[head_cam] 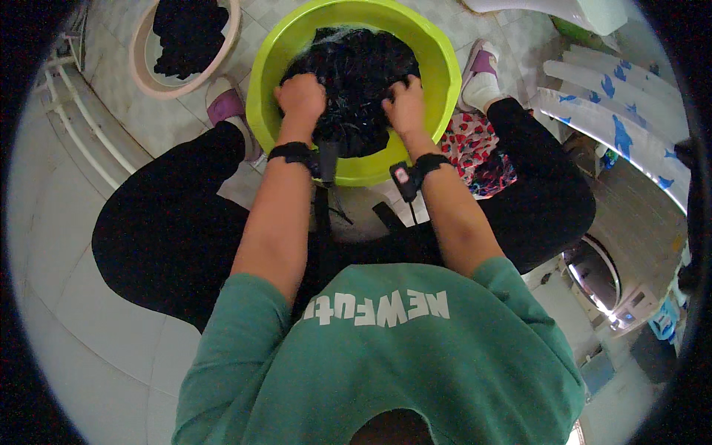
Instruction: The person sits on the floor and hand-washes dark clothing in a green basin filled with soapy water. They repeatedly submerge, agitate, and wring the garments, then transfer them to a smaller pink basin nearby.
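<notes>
A lime-green plastic basin (356, 175) stands on the floor between the feet. Soaked dark cloth (356, 89) lies bunched in it, with some suds along its far edge. My left hand (301, 99) is closed in a fist on the cloth's left side. On the right side of the same cloth, my right hand (405, 105) has its fingers bent into the fabric; the fingertips are partly hidden. Both wrists wear black straps with small devices.
A pale pink basin (138, 67) with dark clothing (189, 36) stands at the upper left. Strawberry-print cloth (470, 147) lies right of the green basin. White pipes (86, 125) run along the left wall. A dolphin-print cover (606, 105) and a front-loading washing machine (628, 300) are at the right.
</notes>
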Action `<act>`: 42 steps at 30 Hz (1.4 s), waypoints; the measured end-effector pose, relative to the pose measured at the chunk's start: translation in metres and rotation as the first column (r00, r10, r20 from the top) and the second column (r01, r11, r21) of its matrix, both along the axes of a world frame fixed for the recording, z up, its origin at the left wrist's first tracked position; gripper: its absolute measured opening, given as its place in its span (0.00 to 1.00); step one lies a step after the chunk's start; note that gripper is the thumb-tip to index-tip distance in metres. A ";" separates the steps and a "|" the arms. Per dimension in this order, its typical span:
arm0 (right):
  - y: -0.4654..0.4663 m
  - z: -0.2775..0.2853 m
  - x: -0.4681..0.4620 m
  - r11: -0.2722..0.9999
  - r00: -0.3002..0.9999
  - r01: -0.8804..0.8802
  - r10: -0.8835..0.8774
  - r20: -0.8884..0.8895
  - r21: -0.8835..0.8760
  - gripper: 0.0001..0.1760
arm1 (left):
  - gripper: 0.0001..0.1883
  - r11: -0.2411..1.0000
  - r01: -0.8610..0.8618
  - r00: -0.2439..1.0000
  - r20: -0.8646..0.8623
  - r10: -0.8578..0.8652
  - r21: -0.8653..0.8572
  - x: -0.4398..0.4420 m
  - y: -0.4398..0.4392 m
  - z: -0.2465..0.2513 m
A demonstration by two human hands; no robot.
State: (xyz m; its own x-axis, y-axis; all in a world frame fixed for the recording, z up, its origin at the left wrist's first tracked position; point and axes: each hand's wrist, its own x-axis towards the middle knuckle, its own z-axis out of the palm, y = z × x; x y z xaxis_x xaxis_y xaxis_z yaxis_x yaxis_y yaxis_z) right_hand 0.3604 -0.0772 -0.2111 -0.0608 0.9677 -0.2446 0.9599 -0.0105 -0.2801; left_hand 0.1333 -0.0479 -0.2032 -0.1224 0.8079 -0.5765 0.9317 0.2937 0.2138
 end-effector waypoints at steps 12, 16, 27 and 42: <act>0.011 0.000 -0.002 0.776 0.683 0.630 -0.570 -0.458 -0.026 0.21 | 0.16 0.720 -0.638 0.454 0.622 0.639 -0.274 -0.003 0.006 -0.060; 0.016 -0.005 -0.021 0.980 0.952 0.201 -0.199 -0.232 -0.014 0.44 | 0.21 0.629 -0.706 0.235 0.729 0.643 -0.326 -0.045 -0.003 -0.040; 0.026 0.047 -0.095 0.996 0.757 -0.070 0.019 -0.653 -0.052 0.18 | 0.22 0.320 -0.609 -0.235 0.551 0.801 -0.726 0.018 0.003 0.006; 0.044 0.076 0.000 0.822 0.980 -0.197 0.147 -0.135 -0.535 0.19 | 0.16 0.998 0.026 0.866 0.497 -0.047 0.049 -0.014 -0.001 0.035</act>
